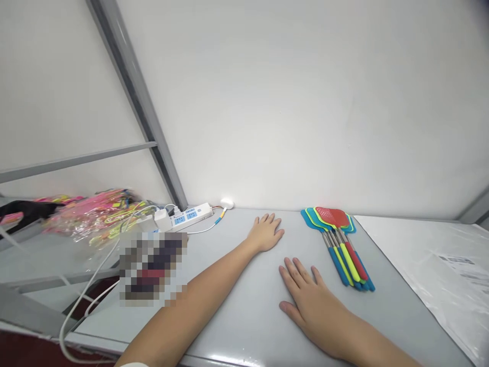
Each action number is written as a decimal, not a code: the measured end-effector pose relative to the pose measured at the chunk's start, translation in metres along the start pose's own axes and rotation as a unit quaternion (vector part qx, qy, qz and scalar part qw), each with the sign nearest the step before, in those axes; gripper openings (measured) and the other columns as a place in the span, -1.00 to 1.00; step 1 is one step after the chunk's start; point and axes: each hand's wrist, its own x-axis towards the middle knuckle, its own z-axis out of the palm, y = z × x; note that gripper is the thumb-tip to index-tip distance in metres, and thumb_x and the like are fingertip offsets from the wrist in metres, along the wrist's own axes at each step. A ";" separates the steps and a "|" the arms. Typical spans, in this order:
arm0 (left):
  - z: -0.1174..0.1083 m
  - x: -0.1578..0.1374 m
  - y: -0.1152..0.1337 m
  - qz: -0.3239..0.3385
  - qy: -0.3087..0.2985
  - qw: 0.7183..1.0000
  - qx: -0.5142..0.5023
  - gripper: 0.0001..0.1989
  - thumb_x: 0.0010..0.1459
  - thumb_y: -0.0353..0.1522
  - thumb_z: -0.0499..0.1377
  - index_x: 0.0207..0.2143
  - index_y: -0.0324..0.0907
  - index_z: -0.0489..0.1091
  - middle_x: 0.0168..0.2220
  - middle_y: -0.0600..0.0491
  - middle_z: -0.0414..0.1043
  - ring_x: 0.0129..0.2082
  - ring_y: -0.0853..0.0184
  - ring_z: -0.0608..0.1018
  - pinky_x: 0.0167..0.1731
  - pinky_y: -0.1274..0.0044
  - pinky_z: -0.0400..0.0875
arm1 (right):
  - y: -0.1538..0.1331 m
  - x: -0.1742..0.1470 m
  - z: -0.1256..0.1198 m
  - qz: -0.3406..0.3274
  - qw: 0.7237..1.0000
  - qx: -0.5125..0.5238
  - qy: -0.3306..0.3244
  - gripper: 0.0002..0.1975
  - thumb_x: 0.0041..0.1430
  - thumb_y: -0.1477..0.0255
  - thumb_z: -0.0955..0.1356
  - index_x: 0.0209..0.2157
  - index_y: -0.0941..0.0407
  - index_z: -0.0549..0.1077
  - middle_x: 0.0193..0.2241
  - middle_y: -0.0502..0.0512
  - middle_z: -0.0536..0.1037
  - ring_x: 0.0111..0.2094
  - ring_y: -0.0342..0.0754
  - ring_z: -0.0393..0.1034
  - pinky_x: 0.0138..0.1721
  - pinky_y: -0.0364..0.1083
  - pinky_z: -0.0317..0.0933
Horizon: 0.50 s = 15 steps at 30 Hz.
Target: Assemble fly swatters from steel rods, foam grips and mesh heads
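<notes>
My left hand [265, 232] lies flat on the grey tabletop [237, 316] near the wall, fingers spread, holding nothing. Closer to me, my right hand [309, 300] also rests palm down with its fingers apart. To the right of both hands is a pile of fly swatters [336, 224] in blue, yellow-green and red, apart from either hand. Their mesh heads point toward the wall, and their coloured grips point toward me. Some swatters are partly hidden under those on top.
A white power strip [191, 216] with plugs and cables stands at the back left, beside a small round white device [227, 203]. A pixelated patch covers something at left. Plastic-wrapped colourful items [103, 214] lie on the left shelf. White plastic sheeting [428, 265] covers the right side.
</notes>
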 end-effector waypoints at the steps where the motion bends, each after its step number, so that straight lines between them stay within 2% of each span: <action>1: 0.000 0.000 0.000 0.001 0.003 1.000 0.000 -0.41 0.31 -0.06 -0.19 0.28 -0.12 0.09 0.36 -0.11 -0.04 0.34 0.02 0.02 0.22 0.06 -0.09 | 0.002 -0.001 -0.009 -0.006 1.000 0.004 -0.026 -0.31 0.31 0.12 0.09 0.36 0.12 -0.18 0.36 0.12 -0.31 0.36 0.16 -0.47 0.29 0.28 -0.32; 3: 0.001 0.000 0.000 0.003 0.007 1.000 -0.001 -0.42 0.31 -0.07 -0.19 0.28 -0.13 0.09 0.35 -0.12 -0.02 0.33 0.01 0.04 0.22 0.05 -0.08 | 0.009 0.001 -0.032 -0.035 0.995 0.014 -0.088 -0.22 0.24 0.10 0.19 0.36 0.13 -0.18 0.36 0.14 -0.32 0.36 0.19 -0.41 0.28 0.26 -0.23; 5: 0.002 0.000 -0.001 0.005 0.011 1.000 -0.003 -0.43 0.32 -0.10 -0.19 0.27 -0.13 0.10 0.35 -0.12 -0.01 0.33 0.02 0.04 0.22 0.06 -0.07 | 0.020 0.007 -0.060 -0.063 0.987 0.026 -0.145 -0.16 0.14 0.06 0.29 0.35 0.06 -0.05 0.36 0.14 -0.18 0.33 0.27 -0.16 0.22 0.24 -0.03; 7: 0.002 -0.001 -0.001 0.008 0.015 1.000 -0.006 -0.46 0.33 -0.12 -0.19 0.26 -0.12 0.11 0.35 -0.11 0.00 0.33 0.04 0.05 0.22 0.07 -0.06 | 0.031 0.017 -0.085 -0.056 0.984 0.049 -0.164 -0.33 0.16 0.02 0.25 0.26 -0.06 0.21 0.28 0.13 0.18 0.16 0.27 0.26 0.04 0.18 0.24; 9: 0.002 -0.003 -0.001 0.010 0.019 1.000 -0.009 -0.49 0.33 -0.15 -0.18 0.25 -0.11 0.13 0.34 -0.09 0.01 0.32 0.06 0.06 0.22 0.08 -0.04 | 0.040 0.031 -0.103 -0.043 0.985 0.069 -0.153 -0.42 0.19 0.01 0.22 0.19 -0.09 0.32 0.08 0.14 0.47 -0.03 0.20 0.45 -0.12 0.09 0.33; 11: 0.001 -0.004 -0.001 0.009 0.022 1.000 -0.013 -0.51 0.33 -0.16 -0.16 0.23 -0.11 0.15 0.34 -0.09 0.03 0.32 0.06 0.08 0.22 0.08 -0.03 | 0.047 0.047 -0.110 -0.053 0.991 0.068 -0.106 -0.47 0.23 0.05 0.20 0.16 -0.07 0.35 -0.01 0.13 0.54 -0.07 0.15 0.47 -0.12 0.06 0.33; 12: 0.000 -0.005 -0.001 0.008 0.023 1.000 -0.015 -0.51 0.33 -0.17 -0.16 0.23 -0.11 0.16 0.33 -0.09 0.04 0.32 0.06 0.08 0.22 0.08 -0.02 | 0.050 0.056 -0.109 -0.063 0.994 0.054 -0.072 -0.47 0.25 0.08 0.19 0.18 -0.05 0.33 0.03 0.15 0.51 -0.02 0.15 0.44 -0.06 0.08 0.30; 14: -0.002 -0.005 0.000 0.006 0.023 0.999 -0.021 -0.52 0.33 -0.19 -0.15 0.23 -0.11 0.16 0.33 -0.08 0.06 0.32 0.08 0.09 0.22 0.09 -0.01 | 0.053 0.074 -0.103 -0.071 0.997 0.004 -0.016 -0.38 0.25 0.10 0.20 0.27 0.06 0.20 0.21 0.22 0.31 0.16 0.20 0.26 0.11 0.15 0.16; 15: -0.003 -0.005 0.000 0.004 0.022 0.999 -0.025 -0.52 0.33 -0.20 -0.16 0.24 -0.12 0.15 0.33 -0.08 0.06 0.32 0.09 0.09 0.23 0.10 -0.01 | 0.055 0.084 -0.098 -0.063 0.998 -0.022 -0.010 -0.28 0.24 0.08 0.21 0.32 0.13 0.07 0.29 0.26 0.15 0.26 0.23 0.09 0.19 0.18 0.05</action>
